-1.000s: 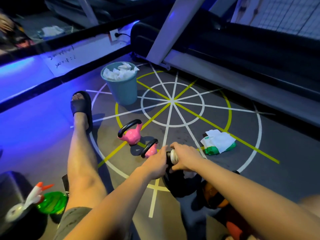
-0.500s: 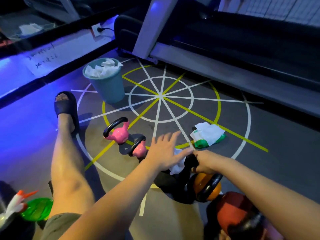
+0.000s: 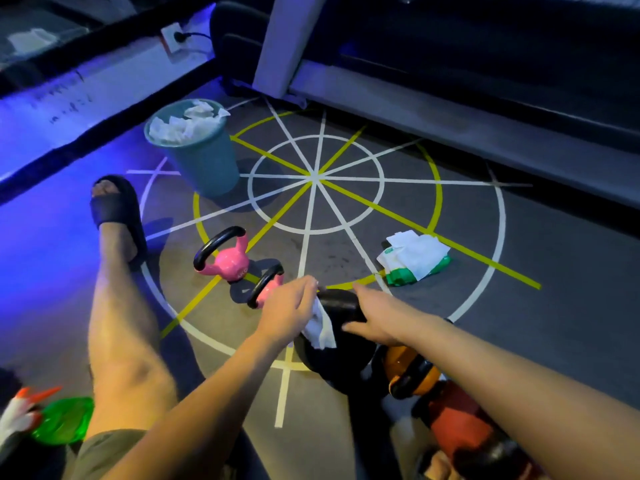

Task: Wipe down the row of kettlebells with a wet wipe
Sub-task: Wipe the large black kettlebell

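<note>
A row of kettlebells runs across the floor: a pink one [image 3: 230, 259], a second pink one [image 3: 266, 289] partly behind my left hand, a black one [image 3: 341, 355], an orange one [image 3: 412, 374] and a red one [image 3: 457, 424] at the lower right. My left hand [image 3: 289, 311] pinches a white wet wipe [image 3: 320, 327] that hangs over the black kettlebell. My right hand [image 3: 375, 315] rests on the black kettlebell's handle with its fingers stretched out.
A teal bin [image 3: 199, 150] full of used wipes stands at the back left. A green pack of wet wipes [image 3: 414, 259] lies on the floor to the right. A green spray bottle [image 3: 52, 422] is at the lower left, beside my leg [image 3: 121, 334]. A treadmill [image 3: 450, 81] runs along the back.
My left hand has closed on the wipe and lifted it off the black kettlebell's handle. My right hand has let go of the handle and opened on top of it.
</note>
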### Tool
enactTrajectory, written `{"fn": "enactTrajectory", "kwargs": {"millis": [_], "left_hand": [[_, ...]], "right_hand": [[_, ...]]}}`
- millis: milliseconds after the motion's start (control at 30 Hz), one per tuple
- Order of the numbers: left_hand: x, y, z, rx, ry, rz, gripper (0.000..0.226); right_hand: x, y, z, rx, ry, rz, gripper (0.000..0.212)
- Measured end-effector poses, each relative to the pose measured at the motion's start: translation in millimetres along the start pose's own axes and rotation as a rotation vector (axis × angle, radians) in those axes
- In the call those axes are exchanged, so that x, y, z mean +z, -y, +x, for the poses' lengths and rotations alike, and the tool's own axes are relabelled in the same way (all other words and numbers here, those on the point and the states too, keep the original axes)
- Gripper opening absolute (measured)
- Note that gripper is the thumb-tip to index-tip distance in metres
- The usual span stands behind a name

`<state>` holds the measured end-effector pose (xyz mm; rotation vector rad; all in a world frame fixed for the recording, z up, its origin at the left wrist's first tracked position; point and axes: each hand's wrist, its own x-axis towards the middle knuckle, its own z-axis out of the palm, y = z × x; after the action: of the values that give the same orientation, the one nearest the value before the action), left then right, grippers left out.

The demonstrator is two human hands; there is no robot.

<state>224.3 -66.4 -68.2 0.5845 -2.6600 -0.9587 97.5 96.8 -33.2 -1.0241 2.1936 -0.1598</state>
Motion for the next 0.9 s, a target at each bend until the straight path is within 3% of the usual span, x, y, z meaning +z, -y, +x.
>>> {"fn": "enactTrajectory", "kwargs": {"millis": [67,133,200,333,467,600,767,833,900], "left_hand": [[3,-8,4,-0.228,-0.049,-0.137,0.026],[-2,-15,9,-0.317,0.001,-0.32,0.048],[-5,-17,14,-0.198,0.037,-0.289,0.048],[2,-28,8,0.114,0.04,0.082,0.034],[-2,-8,-1,0.352,0.162,0.322,0.062],[-5,8,6,0.373,0.182,0.281,0.063],[-2,28,-1,0.329,0.071,0.137,0.06],[0,31,0,0.315,0.073,0.129,0.064],[2,32,-1,0.309,0.069,0.135,0.067]], "right_hand": [[2,2,5,0.015,-0.012,0.007,0.09],[3,3,7,0.016,0.001,0.016,0.09],[4,3,7,0.022,-0.008,0.017,0.091],[4,4,3,0.04,-0.023,0.03,0.089],[6,6,1,0.027,-0.045,0.08,0.086],[2,7,-3,0.057,-0.047,0.074,0.093],[5,9,-5,0.084,-0.064,0.076,0.096],[7,10,-3,0.129,-0.065,0.05,0.092],[5,14,0,0.176,-0.053,0.034,0.073]]}}
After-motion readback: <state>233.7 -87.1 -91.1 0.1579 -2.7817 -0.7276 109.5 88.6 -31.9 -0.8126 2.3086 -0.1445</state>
